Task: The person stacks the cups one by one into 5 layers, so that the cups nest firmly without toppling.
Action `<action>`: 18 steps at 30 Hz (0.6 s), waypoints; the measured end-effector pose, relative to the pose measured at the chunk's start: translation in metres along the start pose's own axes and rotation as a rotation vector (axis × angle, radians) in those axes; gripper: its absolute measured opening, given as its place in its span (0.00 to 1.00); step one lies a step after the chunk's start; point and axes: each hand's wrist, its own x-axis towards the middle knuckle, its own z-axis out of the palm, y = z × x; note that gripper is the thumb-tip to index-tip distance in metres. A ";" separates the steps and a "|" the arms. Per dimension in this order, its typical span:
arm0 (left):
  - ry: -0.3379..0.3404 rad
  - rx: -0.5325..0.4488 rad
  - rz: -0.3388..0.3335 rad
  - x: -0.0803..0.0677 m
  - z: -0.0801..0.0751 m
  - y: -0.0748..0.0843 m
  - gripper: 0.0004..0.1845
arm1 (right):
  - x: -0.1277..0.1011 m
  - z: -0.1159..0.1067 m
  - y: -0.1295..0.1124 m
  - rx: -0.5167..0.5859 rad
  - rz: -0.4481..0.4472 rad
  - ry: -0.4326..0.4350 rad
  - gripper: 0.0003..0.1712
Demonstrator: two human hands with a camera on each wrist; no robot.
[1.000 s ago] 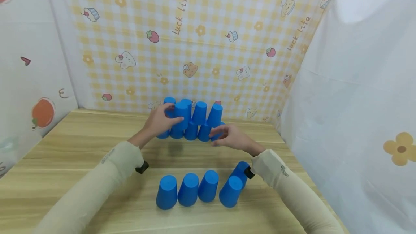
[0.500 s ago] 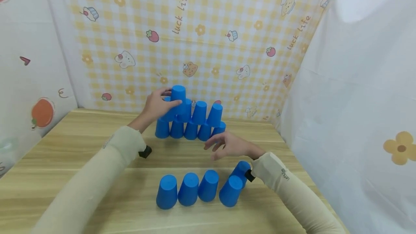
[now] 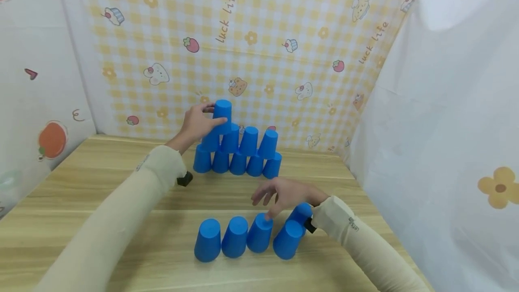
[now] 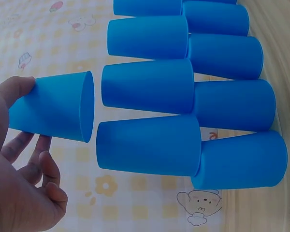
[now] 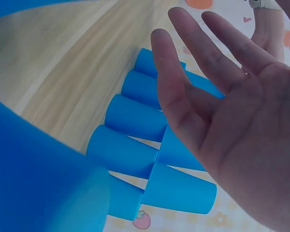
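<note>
Gripping one upside-down blue cup [image 3: 222, 111] just above the left end of the pyramid's second row [image 3: 239, 140], the left hand [image 3: 196, 123] holds it upright, while the right hand [image 3: 284, 194], fingers spread, grasps nothing, nearest the front row of cups [image 3: 248, 237] on the surface [image 3: 121, 184]

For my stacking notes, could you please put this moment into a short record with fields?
left hand: grips a blue cup upside down at the pyramid's third tier
pyramid: five cups below, four above
right hand: fingers spread, over the near row
near row: five upside-down cups
surface: wooden table
</note>
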 end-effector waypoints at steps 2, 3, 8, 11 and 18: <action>0.006 -0.001 -0.005 0.002 0.000 -0.001 0.36 | 0.000 0.001 0.002 -0.006 -0.002 -0.006 0.29; 0.011 -0.001 -0.005 0.002 -0.001 -0.001 0.36 | 0.000 0.001 0.002 -0.009 -0.001 -0.009 0.30; 0.032 0.016 0.000 0.006 0.000 -0.001 0.34 | -0.001 0.003 0.006 -0.007 -0.002 -0.021 0.31; 0.050 0.061 -0.004 0.010 0.002 -0.002 0.32 | -0.002 0.005 0.007 -0.007 0.004 -0.029 0.32; 0.062 0.112 -0.040 0.016 0.005 0.000 0.32 | -0.004 0.009 0.011 0.017 -0.007 -0.055 0.33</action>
